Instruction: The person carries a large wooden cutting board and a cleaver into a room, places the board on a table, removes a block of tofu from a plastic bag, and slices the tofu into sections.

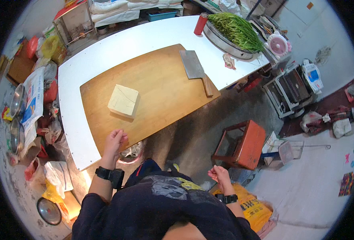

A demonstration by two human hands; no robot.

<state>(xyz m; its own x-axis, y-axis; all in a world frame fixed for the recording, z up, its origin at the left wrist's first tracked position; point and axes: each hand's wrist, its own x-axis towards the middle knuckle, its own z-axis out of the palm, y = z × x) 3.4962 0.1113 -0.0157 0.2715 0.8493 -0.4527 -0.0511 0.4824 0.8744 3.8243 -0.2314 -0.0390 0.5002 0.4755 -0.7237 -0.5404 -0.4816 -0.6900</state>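
Note:
A pale, block-shaped piece that looks like tofu (123,100) lies on a wooden board (159,78), its top marked by thin lines. My left hand (114,144) is at the board's near left edge, below the block, fingers loosely curled in and holding nothing visible. Away from the board, my right hand (220,177) hangs over the floor near an orange-red stool, also loosely curled and holding nothing visible. A cleaver (193,66) with a wooden handle rests flat on the board's right end, touched by neither hand.
The board sits on a white table (71,120). At its far right stand a red can (201,24), a round tray (225,43) heaped with green vegetables (238,28) and a crumpled cloth or paper (229,61). The orange-red stool (249,144) is right of the table; bags (53,49) crowd the left side.

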